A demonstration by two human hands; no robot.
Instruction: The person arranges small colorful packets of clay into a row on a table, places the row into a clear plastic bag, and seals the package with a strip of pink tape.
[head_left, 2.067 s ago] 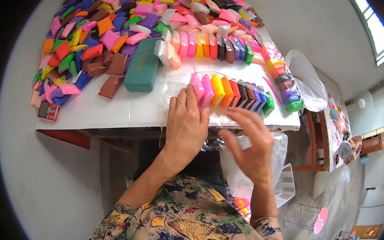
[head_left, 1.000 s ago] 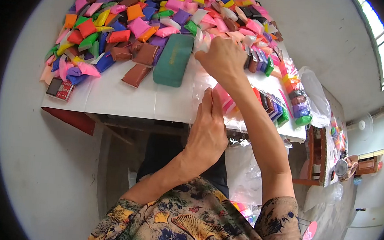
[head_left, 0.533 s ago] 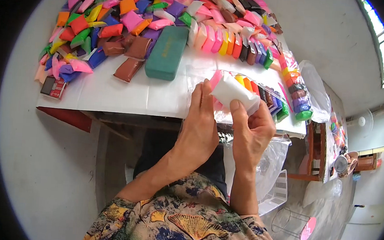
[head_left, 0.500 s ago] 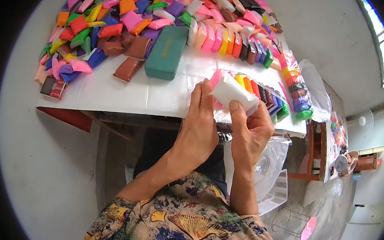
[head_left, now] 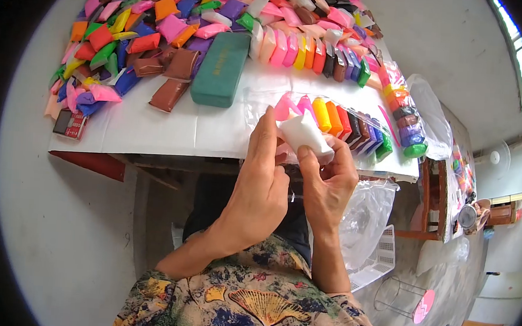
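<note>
The white packet (head_left: 302,134) is tilted in the air by the near edge of the table (head_left: 131,128), at the pink end of a row of coloured packets (head_left: 332,119). My right hand (head_left: 328,188) has it pinched between thumb and curled fingers. My left hand (head_left: 258,187) is just beside it, fingers straight and close together; I can't tell whether it grips anything. The row runs from pink through yellow to green, with clear film (head_left: 257,103) about it. Behind stands a 2nd row (head_left: 319,56), a green case (head_left: 221,71) to its left and a heap of loose packets (head_left: 173,27) beyond
</note>
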